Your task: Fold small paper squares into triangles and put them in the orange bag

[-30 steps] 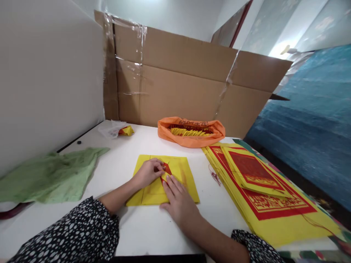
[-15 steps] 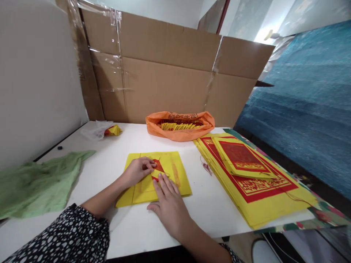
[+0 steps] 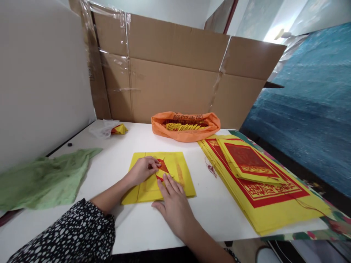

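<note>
A square stack of yellow paper (image 3: 142,190) lies on the white table in front of me. On top of it is a small red-and-yellow folded paper (image 3: 163,167), partly covered by my fingers. My left hand (image 3: 144,170) pinches the upper left edge of this folded paper between thumb and fingertips. My right hand (image 3: 177,204) lies flat with fingers stretched out, its fingertips pressing the paper's lower end and its thumb out to the left on the table.
An orange bag (image 3: 186,136) of folded yellow papers stands at the back. Large red-printed yellow sheets (image 3: 287,215) are stacked at right, a smaller pile (image 3: 251,160) on top. A green cloth (image 3: 49,179) and a clear plastic bag (image 3: 102,129) lie left. Cardboard (image 3: 170,76) walls the back.
The whole view has shifted slightly, so things appear a little farther right. Both hands keep nearly the same place on the folded paper.
</note>
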`<act>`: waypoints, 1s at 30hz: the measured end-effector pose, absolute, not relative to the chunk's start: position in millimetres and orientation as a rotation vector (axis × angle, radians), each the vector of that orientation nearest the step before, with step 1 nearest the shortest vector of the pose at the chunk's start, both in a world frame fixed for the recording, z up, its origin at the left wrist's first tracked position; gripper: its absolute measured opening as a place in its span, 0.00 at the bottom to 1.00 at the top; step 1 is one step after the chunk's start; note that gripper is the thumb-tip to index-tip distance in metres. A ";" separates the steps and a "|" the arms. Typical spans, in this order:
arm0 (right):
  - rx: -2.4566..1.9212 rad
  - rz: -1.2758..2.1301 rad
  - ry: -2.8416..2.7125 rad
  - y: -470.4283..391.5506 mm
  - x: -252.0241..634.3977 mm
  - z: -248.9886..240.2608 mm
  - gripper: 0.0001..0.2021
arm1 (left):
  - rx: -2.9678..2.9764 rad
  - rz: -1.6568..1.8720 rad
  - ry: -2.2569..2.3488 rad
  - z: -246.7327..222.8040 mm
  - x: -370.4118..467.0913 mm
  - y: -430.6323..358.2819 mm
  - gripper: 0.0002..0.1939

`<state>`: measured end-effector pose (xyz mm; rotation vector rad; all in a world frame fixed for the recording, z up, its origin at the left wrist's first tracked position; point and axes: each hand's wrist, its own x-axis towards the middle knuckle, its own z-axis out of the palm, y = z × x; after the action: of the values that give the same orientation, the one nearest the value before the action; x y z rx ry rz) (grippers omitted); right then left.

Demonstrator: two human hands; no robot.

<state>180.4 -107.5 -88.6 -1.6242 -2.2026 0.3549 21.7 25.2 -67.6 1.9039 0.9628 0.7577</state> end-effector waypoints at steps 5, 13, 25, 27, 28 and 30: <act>-1.653 0.378 -2.234 -103.5 183.0 -80.3 0.33 | 2.096 0.857 1.022 -71.6 23.3 25.6 0.01; -1.645 0.398 -2.263 -105.4 196.9 -74.2 0.31 | 2.227 0.697 1.212 -65.5 30.7 45.9 0.30; -1.235 0.679 -1.905 -41.2 220.8 -48.6 0.24 | 1.522 0.933 1.000 -57.2 25.0 31.7 0.19; -1.168 0.625 -1.873 -30.5 212.5 -52.7 0.19 | 1.339 0.960 0.962 -53.6 27.1 24.6 0.16; -1.153 0.614 -1.852 -25.9 209.1 -54.5 0.16 | 1.252 0.969 0.939 -52.3 28.0 21.9 0.14; -1.168 0.631 -1.798 -18.5 204.7 -57.3 0.13 | 1.105 0.973 0.915 -50.9 28.8 18.8 0.13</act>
<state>204.7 -18.5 -57.3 -1.1681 -1.7977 0.6308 28.8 18.8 -50.9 1.1048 0.9146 0.9734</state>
